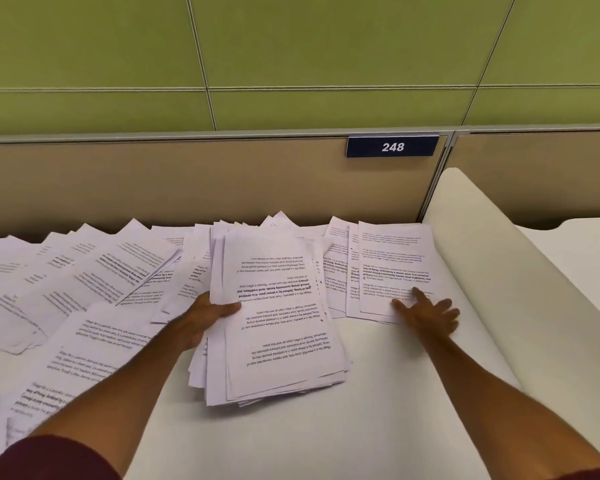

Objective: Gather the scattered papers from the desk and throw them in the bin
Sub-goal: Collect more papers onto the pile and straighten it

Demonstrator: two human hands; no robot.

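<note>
On the white surface (361, 427), centre: a thick, ragged stack of printed papers (281, 323), text upside down to the camera. The left hand (208, 317) grips the stack's left edge, thumb on top, fingers tucked beneath. Whether the stack's near end rests on the surface or hangs just above it is unclear.

Just right of the stack: a small pile of sheets (392, 265), overlapping, text right way up. The right hand (426, 313) is spread, fingers straight, fingertips touching the pile's near edge. It holds nothing and is somewhat blurred.

Left side: many loose sheets (84, 289), fanned and overlapping, reaching back to the tan partition (187, 181).

A cream curved divider (482, 271) bounds the surface on the right. A blue plate reading 248 (392, 146) is on the partition's top edge, with green wall panels (291, 46) behind. A maroon sleeve (49, 459) shows at lower left.
</note>
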